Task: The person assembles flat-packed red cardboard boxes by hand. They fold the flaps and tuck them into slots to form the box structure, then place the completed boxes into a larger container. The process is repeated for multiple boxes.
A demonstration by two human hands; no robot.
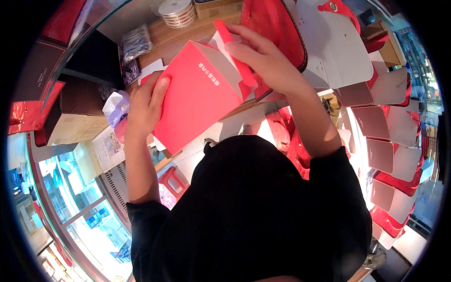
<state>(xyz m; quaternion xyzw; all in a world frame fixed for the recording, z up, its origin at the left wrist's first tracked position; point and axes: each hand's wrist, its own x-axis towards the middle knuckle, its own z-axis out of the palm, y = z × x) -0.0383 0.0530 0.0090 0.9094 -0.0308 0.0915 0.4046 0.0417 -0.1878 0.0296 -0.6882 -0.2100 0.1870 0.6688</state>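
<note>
Left hand [146, 104] clasped around the lower left edge of a red carton [197, 94], thumb flat on its broad red face, fingers hidden behind. Right hand [263, 58] curled over the carton's open top end, fingers pressing down a red flap [233, 51] there. Carton held tilted in front of the chest, above a wooden counter [188, 30], pale grey inside, with a short line of small white print near its upper edge. Behind it, top centre, a spool of pale ribbon [177, 11]; left of that, a dark bundle in clear wrap [136, 43]. Lower left, a small white and lilac box [115, 107] just beside the left wrist, and a brown box with a cream base [77, 115] further left. Along the right edge, a row of flat red and brownish-grey carton blanks [385, 141], overlapping, partly cut off by the rim. Black sleeves and torso covering the lower middle; whatever lies under the carton hard to make out.
</note>
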